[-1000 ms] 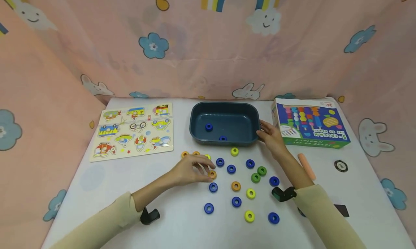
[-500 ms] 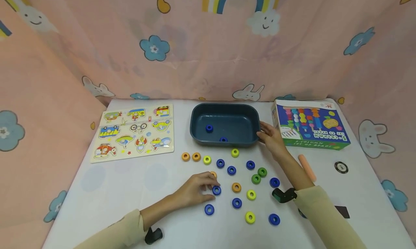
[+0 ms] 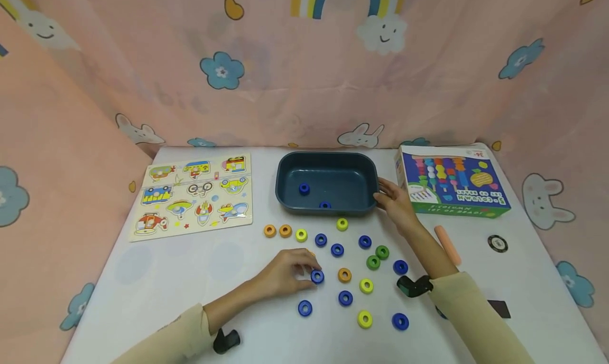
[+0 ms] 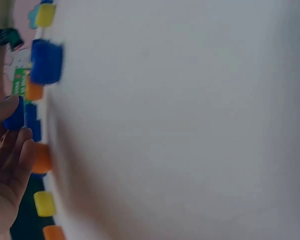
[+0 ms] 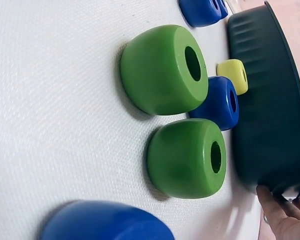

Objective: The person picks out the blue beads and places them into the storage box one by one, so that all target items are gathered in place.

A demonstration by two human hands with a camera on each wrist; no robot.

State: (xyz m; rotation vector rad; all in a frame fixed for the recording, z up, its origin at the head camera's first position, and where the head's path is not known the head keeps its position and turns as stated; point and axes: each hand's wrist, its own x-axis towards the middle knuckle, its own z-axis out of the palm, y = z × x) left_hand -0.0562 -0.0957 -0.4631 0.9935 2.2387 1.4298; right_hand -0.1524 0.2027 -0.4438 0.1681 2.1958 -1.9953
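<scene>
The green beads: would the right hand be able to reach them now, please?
Probably yes: the right hand holds the tray's corner, but nothing visible stands between it and the green beads.

A white bench (image 3: 266,322) bears a dark tray (image 3: 328,212) at twelve o'clock, a puzzle (image 3: 192,198) at ten, a box (image 3: 452,182) at two. At three lie a stick (image 3: 448,245) and, farther out, a disc (image 3: 492,243); near four, a dark card (image 3: 501,309). Mixed-colour beads (image 3: 333,251) dot the centre.
</scene>
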